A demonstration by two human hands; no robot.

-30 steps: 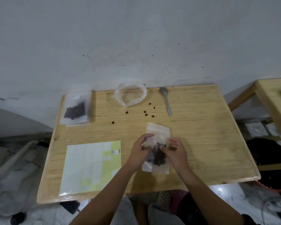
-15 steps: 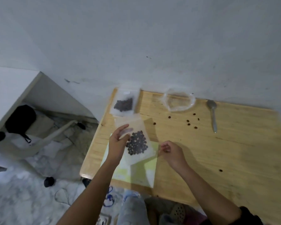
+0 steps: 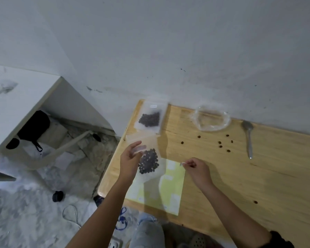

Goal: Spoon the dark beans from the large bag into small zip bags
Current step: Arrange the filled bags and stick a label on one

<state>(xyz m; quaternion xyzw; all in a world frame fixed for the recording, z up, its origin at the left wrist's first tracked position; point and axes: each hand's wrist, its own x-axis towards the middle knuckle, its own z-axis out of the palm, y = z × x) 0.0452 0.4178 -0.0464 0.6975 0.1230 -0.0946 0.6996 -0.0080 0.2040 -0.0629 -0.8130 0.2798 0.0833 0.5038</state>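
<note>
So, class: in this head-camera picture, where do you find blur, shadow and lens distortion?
Head view: the held zip bag and left hand are motion-blurred; the spoon is sharper; the hands cast soft shadows on the table; the wide lens tilts the table's edges.

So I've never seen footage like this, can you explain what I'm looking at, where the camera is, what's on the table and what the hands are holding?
There is no machine here. A person wears a wide-angle camera on the head, looking forward and down, so the two bare arms reaching in from the bottom are their own.

The left hand holds up a small clear zip bag of dark beans. The right hand pinches a tiny white piece, probably a sticker, but it is too small to be sure.

On the wooden table lie a second filled zip bag by the wall, a crumpled, nearly empty large clear bag, a metal spoon, a few spilled beans, and a yellow-green label sheet under the hands.
</note>
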